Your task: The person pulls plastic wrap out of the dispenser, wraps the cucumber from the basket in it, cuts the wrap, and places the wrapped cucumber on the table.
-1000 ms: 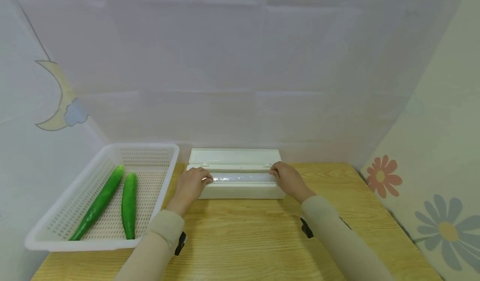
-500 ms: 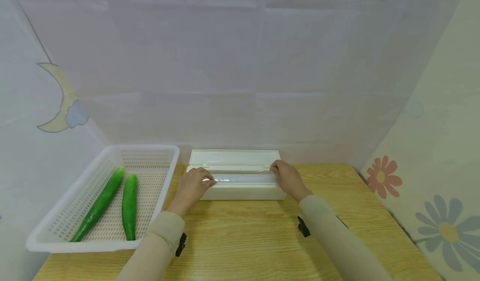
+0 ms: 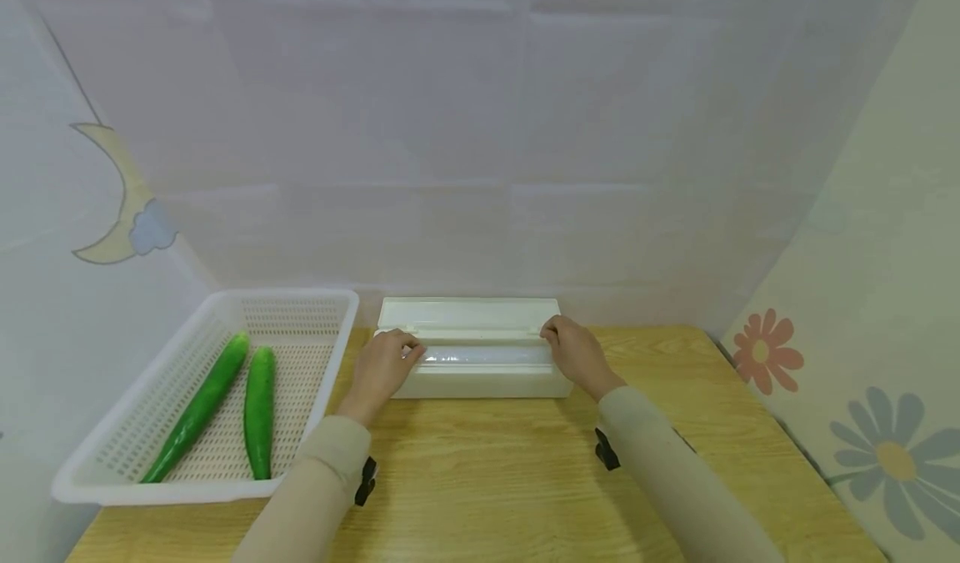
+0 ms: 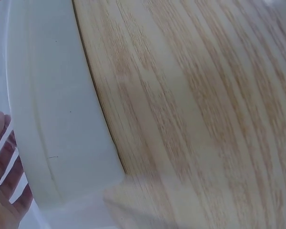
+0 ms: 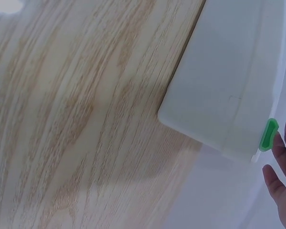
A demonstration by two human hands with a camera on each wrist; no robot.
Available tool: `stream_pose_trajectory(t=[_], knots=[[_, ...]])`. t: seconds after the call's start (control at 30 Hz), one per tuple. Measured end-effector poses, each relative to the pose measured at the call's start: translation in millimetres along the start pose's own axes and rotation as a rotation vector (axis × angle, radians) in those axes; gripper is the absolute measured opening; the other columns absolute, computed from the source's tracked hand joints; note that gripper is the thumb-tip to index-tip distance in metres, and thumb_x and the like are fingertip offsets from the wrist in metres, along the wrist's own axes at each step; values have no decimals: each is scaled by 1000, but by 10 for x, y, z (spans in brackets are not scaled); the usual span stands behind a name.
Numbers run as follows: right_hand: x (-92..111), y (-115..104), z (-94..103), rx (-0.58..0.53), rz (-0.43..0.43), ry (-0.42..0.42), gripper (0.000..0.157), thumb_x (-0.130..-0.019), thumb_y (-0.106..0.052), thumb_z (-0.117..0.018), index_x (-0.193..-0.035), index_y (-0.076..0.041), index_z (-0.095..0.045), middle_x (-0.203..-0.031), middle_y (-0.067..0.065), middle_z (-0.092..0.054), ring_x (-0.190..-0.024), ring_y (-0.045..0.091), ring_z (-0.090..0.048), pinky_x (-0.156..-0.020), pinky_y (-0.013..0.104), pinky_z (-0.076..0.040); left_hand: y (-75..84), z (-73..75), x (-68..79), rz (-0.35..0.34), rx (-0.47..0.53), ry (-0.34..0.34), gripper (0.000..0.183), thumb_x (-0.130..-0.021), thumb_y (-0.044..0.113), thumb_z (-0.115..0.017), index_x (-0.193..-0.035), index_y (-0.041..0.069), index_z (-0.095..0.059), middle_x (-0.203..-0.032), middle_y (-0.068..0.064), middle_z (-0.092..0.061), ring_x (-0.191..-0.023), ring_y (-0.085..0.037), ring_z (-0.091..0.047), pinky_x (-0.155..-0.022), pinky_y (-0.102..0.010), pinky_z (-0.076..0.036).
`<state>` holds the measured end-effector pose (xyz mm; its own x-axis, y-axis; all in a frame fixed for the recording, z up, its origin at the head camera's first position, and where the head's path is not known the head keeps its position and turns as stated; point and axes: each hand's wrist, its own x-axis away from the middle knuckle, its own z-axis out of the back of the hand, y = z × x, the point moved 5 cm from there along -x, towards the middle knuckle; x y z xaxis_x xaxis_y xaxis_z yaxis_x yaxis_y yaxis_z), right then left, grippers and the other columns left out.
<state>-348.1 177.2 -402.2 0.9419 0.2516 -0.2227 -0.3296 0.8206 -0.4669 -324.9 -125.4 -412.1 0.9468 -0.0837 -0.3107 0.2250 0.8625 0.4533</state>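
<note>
A white cling film box (image 3: 480, 386) stands at the far edge of the table with its lid (image 3: 471, 311) up. Inside lies a shiny roll of cling film (image 3: 483, 355). My left hand (image 3: 380, 367) is at the roll's left end, thumb and forefinger together at the film. At the right end, my right hand (image 3: 576, 353) pinches at the film with bent fingers, close to the lid hinge. The film between the fingertips is too clear to make out. The right wrist view shows a green piece (image 5: 269, 135) on the box's end beside the fingers.
On the left stands a white perforated basket (image 3: 341, 329) holding two cucumbers, a longer one (image 3: 198, 409) and a shorter one (image 3: 258, 413). The wooden table (image 3: 480, 480) reaches back to a pale cloth wall (image 3: 480, 129).
My left hand shifts slightly right along the roll, then back left and a little up. My right hand rises a little from the roll toward the lid hinge. Box and basket stay put.
</note>
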Motion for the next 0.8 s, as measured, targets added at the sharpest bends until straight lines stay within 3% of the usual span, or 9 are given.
stream_pose_trajectory(t=[0.1,0.27,0.47,0.67,0.8], knots=[[5,23,-2,-27,-15,-16,26,-100,-26,-42,-106,-8,-60,-98,5,-59,-83,20,-56,-72,36,-48,1,16,-2,28,60,-15,19,-89,33,-63,-96,18,-72,-101,0,-67,-89,-19,-62,-70,-36,-52],[-3,88,-29,-80,-20,-29,20,-94,-30,-55,-104,-14,-62,-94,2,-55,-81,20,-51,-70,36,-45,37,51,-33,48,139,-34,21,-91,32,-59,-99,15,-70,-99,0,-67,-91,-20,-62,-76,-38,-51],[-8,123,-6,-156,-18,11,17,-93,-17,-58,-108,-11,-64,-95,2,-57,-84,20,-51,-73,37,-46,49,106,-81,96,228,-77,24,-92,33,-57,-101,15,-69,-99,-1,-67,-89,-20,-62,-77,-39,-51],[-25,189,25,-309,-91,43,17,-91,-16,-61,-105,-10,-67,-103,5,-63,-95,21,-57,-81,40,-49,16,102,-106,40,242,-122,16,-87,17,-65,-102,12,-68,-100,0,-65,-92,-20,-60,-78,-37,-51],[-20,227,47,-363,-131,69,17,-91,-19,-61,-102,-9,-69,-102,6,-65,-94,23,-58,-80,40,-49,-11,96,-100,19,240,-179,23,-82,9,-69,-106,11,-66,-106,-2,-63,-99,-21,-57,-84,-37,-49]])
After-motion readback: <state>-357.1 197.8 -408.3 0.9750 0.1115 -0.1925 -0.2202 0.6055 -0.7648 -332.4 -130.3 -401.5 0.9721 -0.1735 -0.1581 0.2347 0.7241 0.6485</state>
